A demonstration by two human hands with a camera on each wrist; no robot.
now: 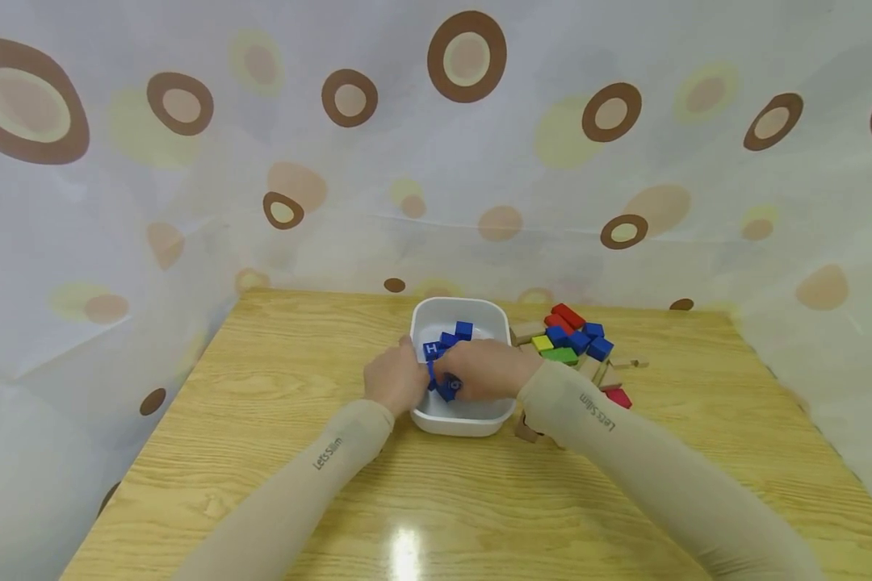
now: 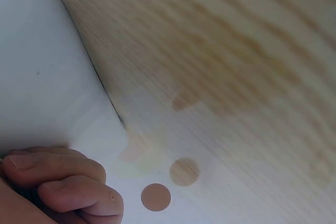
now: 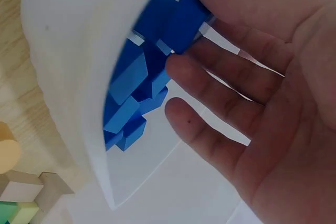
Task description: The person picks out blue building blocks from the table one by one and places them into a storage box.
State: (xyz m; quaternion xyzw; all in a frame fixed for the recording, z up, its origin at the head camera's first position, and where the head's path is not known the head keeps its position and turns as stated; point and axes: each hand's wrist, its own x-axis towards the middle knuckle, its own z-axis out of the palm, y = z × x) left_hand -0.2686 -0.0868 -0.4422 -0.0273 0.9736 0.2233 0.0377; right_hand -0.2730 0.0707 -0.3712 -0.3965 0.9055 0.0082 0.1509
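Observation:
Several blue blocks (image 1: 463, 330) lie in a white plastic bin (image 1: 459, 427) at the middle of the table; one bears a white letter H. Over the bin, my right hand (image 1: 488, 367) reaches in from the right. In the right wrist view its thumb and fingertips pinch a blue block (image 3: 188, 20) at the top of the pile. My left hand (image 1: 396, 376) grips the bin's left rim. The left wrist view has its curled fingers (image 2: 73, 195) against the white wall, with the thumb side partly out of frame.
Right of the bin lies a loose pile of blocks: red (image 1: 568, 315), blue (image 1: 600, 349), green (image 1: 561, 356), yellow (image 1: 542, 344) and plain wood (image 1: 529, 332). A wooden block (image 1: 526, 430) sits near the bin's right front corner. A patterned curtain (image 1: 436, 161) hangs behind the table (image 1: 298, 347).

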